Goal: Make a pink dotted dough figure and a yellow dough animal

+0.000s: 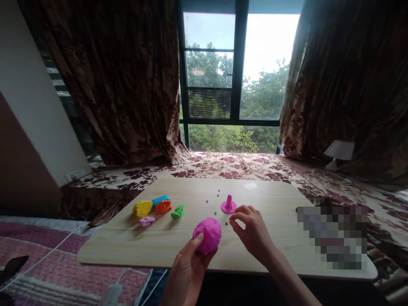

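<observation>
My left hand (190, 262) grips a magenta modelling-clay disc (208, 234), with the thumb pressed on its face. It looks rounded and slightly lumpy, and is held above the near part of the table. Just to its right, my right hand (255, 231) has thumb and forefinger closed in a pinch; whatever is between the tips, if anything, is too small to make out. A tiny green clay bit (226, 223) lies by those fingertips, and several more are scattered farther back. Behind the right hand stands a magenta clay piece (228, 205), a flat round base with an upright stem.
On the table's left lie lumps of yellow clay (143, 208), blue clay (161, 200), orange clay (163, 207), pale pink clay (147, 222) and green clay (177, 211). A blurred-out object (334, 238) covers the right end. The wooden tabletop (121, 248) has rounded corners.
</observation>
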`<state>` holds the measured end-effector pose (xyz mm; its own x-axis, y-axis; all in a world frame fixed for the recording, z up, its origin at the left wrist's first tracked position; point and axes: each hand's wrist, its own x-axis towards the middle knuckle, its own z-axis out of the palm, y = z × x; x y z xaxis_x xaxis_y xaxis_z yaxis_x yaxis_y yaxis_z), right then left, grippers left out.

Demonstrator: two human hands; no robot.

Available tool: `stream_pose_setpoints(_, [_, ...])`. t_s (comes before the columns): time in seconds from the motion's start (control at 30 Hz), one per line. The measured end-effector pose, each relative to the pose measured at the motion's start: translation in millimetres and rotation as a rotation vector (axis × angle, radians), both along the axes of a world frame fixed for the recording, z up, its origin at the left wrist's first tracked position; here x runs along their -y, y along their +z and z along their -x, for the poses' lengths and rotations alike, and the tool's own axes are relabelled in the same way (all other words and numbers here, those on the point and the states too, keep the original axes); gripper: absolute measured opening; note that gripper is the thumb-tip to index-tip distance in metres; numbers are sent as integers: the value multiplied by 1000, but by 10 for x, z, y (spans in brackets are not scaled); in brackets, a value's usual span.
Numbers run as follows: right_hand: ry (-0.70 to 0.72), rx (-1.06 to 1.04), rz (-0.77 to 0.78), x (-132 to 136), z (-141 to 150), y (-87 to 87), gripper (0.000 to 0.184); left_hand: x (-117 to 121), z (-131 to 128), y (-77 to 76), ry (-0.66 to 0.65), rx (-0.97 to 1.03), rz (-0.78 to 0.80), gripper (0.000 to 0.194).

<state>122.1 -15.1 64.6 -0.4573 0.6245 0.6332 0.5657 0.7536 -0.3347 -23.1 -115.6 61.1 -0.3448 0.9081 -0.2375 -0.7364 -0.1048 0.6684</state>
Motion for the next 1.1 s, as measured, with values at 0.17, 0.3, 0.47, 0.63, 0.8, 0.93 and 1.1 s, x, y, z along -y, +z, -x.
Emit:
stream_pose_setpoints(0.17, [227, -196, -15, 437, -20, 393, 13, 37, -104, 120, -21, 8, -14, 24])
stream_pose_setpoints(0.3, [221, -152, -95, 540, 3, 460, 16, 93, -161, 194, -34, 42, -44, 25])
stream_pose_setpoints(0.47, [214, -87, -132, 531, 1, 448, 16, 147, -176, 261, -65, 92, -32, 24])
stream_pose_setpoints(0.63, [264, -61, -133, 576, -28, 449, 31, 149, -182, 229, -70, 192, -7, 25])
stream_pose_setpoints(0.8, [296, -79, -140, 616, -34, 419, 41, 166, -192, 199, -90, 255, 4, 30])
stream_pose_setpoints(0.93, [334, -154, -66, 614, -37, 419, 47, 165, -197, 206, -130, 312, 0, 32])
stream_pose_setpoints(1.1, [364, -202, -14, 596, -63, 434, 48, 136, -210, 205, -169, 307, 26, 34])
